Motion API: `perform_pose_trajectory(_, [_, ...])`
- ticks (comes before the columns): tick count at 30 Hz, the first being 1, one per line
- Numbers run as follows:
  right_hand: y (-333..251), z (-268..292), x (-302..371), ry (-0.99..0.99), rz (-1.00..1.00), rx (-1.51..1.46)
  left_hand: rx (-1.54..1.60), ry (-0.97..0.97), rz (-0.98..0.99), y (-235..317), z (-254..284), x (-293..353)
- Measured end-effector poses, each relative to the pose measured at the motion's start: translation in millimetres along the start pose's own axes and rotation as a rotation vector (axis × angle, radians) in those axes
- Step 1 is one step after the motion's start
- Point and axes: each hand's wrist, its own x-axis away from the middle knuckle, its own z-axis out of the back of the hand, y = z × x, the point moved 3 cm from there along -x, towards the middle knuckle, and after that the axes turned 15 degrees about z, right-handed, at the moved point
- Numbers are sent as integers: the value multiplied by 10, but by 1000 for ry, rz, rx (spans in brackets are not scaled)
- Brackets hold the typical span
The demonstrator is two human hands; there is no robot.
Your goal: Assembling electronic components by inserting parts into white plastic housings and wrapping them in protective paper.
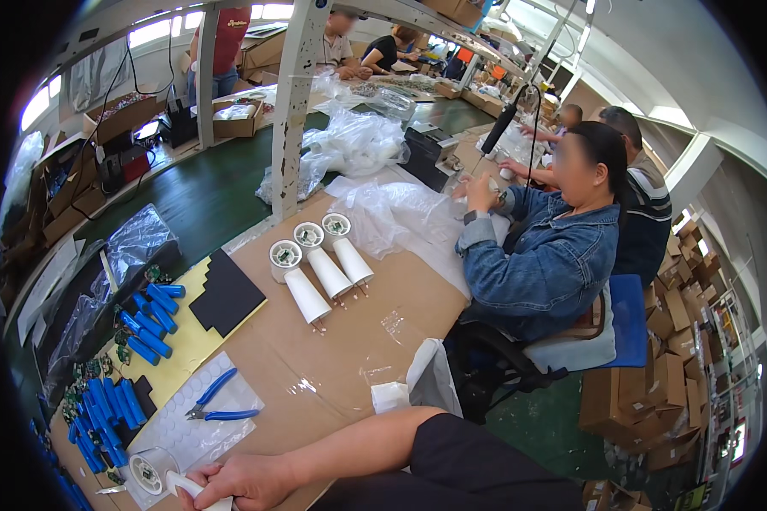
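Observation:
At the lower left edge my right hand [249,482] is closed on a white plastic tube [198,489], partly cut off by the frame. Against the tube's far end lies a round white cup-shaped part [147,473] with a circuit inside. My left hand is out of view. Just beyond the hand, blue-handled cutting pliers [217,397] rest, jaws parted, on a clear sheet of round stickers [187,417]. Further off, three white tapered tubes [326,271] lie side by side, each beside a round white cup [308,235] holding a small green circuit board.
Several blue wired battery cells [106,417] lie left on yellow paper [198,285], near black foam [227,294]. Clear plastic bags [349,145] heap behind a white metal post [293,111]. At right a co-worker in a denim jacket [541,247] sits beside cardboard boxes [631,400].

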Motion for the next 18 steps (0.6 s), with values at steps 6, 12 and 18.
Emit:
perform_pose_trajectory(6, [10, -7, -10, 12, -21, -15, 31, -13, -5, -10, 12, -26])
perform_pose_trajectory(12, [89, -18, 5, 61, 17, -12, 75, -29, -17, -32, 21, -48])
perform_pose_trajectory(18, [125, -49, 20, 28, 39, 17, 90, -22, -40, -65, 70, -73])
